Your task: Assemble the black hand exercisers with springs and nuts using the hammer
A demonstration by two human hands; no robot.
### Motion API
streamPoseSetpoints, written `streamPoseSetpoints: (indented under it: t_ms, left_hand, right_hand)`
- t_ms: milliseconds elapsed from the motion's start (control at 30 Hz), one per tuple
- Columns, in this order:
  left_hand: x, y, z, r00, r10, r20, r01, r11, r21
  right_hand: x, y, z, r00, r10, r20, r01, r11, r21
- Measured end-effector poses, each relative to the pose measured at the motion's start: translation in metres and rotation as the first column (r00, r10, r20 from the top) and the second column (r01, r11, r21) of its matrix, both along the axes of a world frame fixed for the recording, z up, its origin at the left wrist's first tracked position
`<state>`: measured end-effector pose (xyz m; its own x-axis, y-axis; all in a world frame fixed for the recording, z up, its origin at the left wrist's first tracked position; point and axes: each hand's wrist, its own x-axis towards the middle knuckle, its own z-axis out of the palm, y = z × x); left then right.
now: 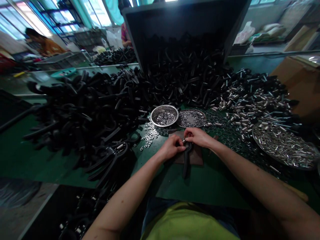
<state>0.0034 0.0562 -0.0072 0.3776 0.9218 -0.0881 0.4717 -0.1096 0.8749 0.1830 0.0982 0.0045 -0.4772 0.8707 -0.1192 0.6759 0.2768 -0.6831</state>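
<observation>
Matt black plastic handle (185, 165) in the grip, matt brown pad (196, 155) beneath it, glossy steel bowl (164, 115) beyond the grip, shiny metal nuts (151, 134) to its left, smooth green mat (200, 190) nearer.

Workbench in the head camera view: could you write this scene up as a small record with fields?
Left: left hand grips a black plastic handle
Right: right hand pinches a small metal part at the handle's top
Beneath: brown pad
Around: steel bowl of metal rings; heap of black handles; round tray of metal pins
Far left: co-worker
</observation>
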Motion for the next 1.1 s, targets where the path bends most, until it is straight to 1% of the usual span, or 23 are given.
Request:
streamPoseSetpoints:
  t_ms: [100, 167, 233, 300, 367, 433, 467, 533, 600, 667, 733, 767, 833, 867, 933, 967, 1000, 1033, 1067, 1100]
  left_hand:
    - [0.001, 0.001, 0.000, 0.999, 0.023, 0.048, -0.019, 0.997, -0.079]
    - [0.002, 0.001, 0.000, 0.998, 0.034, 0.062, -0.028, 0.995, -0.100]
    - [0.002, 0.001, -0.001, 0.998, 0.039, 0.052, -0.035, 0.996, -0.088]
    - [0.002, 0.001, -0.002, 0.999, 0.038, 0.026, -0.037, 0.998, -0.057]
    - [0.001, 0.001, -0.003, 0.999, 0.032, -0.002, -0.032, 0.999, -0.030]
    - [0.002, -0.001, -0.003, 0.999, 0.024, -0.048, -0.024, 1.000, 0.011]
    - [0.002, -0.004, -0.002, 0.996, 0.028, -0.084, -0.024, 0.998, 0.054]
    - [0.004, -0.012, 0.001, 0.980, 0.068, -0.187, -0.030, 0.980, 0.195]
    - [0.005, -0.026, 0.005, 0.942, 0.136, -0.308, -0.013, 0.928, 0.372]
    - [0.006, -0.041, 0.007, 0.886, 0.183, -0.427, 0.062, 0.864, 0.499]
    - [0.004, -0.056, 0.006, 0.818, 0.207, -0.537, 0.154, 0.821, 0.550]
    - [0.003, -0.062, 0.005, 0.782, 0.216, -0.585, 0.189, 0.812, 0.553]
    - [0.000, -0.071, 0.002, 0.720, 0.223, -0.657, 0.226, 0.820, 0.526]
    - [-0.002, -0.074, 0.000, 0.699, 0.215, -0.682, 0.234, 0.832, 0.503]
    - [-0.004, -0.076, -0.001, 0.682, 0.188, -0.707, 0.245, 0.852, 0.463]
    - [-0.004, -0.076, -0.001, 0.683, 0.175, -0.709, 0.250, 0.856, 0.452]
    - [-0.004, -0.075, 0.000, 0.686, 0.162, -0.710, 0.258, 0.857, 0.445]
    - [-0.003, -0.074, 0.001, 0.689, 0.152, -0.709, 0.265, 0.857, 0.442]
    - [-0.003, -0.073, 0.002, 0.692, 0.146, -0.707, 0.270, 0.856, 0.441]
    - [-0.002, -0.072, 0.003, 0.694, 0.143, -0.705, 0.271, 0.856, 0.441]
  right_hand:
    - [0.009, -0.014, 0.011, 1.000, -0.014, 0.006, 0.014, 0.998, 0.061]
    - [0.029, -0.030, 0.018, 0.997, -0.043, 0.063, 0.033, 0.988, 0.150]
    - [0.059, -0.052, 0.020, 0.977, -0.100, 0.186, 0.050, 0.966, 0.254]
    - [0.089, -0.075, 0.016, 0.918, -0.173, 0.358, 0.053, 0.946, 0.321]
    - [0.113, -0.095, 0.008, 0.820, -0.254, 0.514, 0.057, 0.928, 0.368]
    - [0.126, -0.107, 0.002, 0.721, -0.331, 0.608, 0.074, 0.910, 0.408]
    - [0.129, -0.110, 0.000, 0.685, -0.360, 0.633, 0.085, 0.903, 0.422]
    - [0.131, -0.111, -0.002, 0.653, -0.389, 0.649, 0.104, 0.896, 0.432]
    - [0.132, -0.109, -0.004, 0.675, -0.372, 0.637, 0.097, 0.901, 0.423]
    - [0.135, -0.107, -0.007, 0.713, -0.330, 0.618, 0.067, 0.910, 0.409]
    - [0.137, -0.107, -0.009, 0.730, -0.319, 0.604, 0.059, 0.910, 0.410]
    - [0.136, -0.108, -0.007, 0.731, -0.334, 0.595, 0.073, 0.905, 0.419]
    - [0.127, -0.109, 0.005, 0.753, -0.380, 0.536, 0.127, 0.885, 0.449]
    - [0.120, -0.110, 0.015, 0.792, -0.388, 0.472, 0.158, 0.876, 0.456]
    - [0.099, -0.111, 0.040, 0.894, -0.361, 0.264, 0.221, 0.870, 0.441]
    - [0.087, -0.111, 0.052, 0.925, -0.356, 0.135, 0.271, 0.864, 0.425]
    - [0.076, -0.111, 0.061, 0.924, -0.382, 0.028, 0.336, 0.843, 0.420]
    - [0.066, -0.110, 0.066, 0.912, -0.406, -0.054, 0.387, 0.812, 0.437]
    - [0.057, -0.108, 0.067, 0.906, -0.412, -0.092, 0.406, 0.792, 0.455]
    - [0.050, -0.106, 0.064, 0.914, -0.397, -0.085, 0.388, 0.793, 0.470]
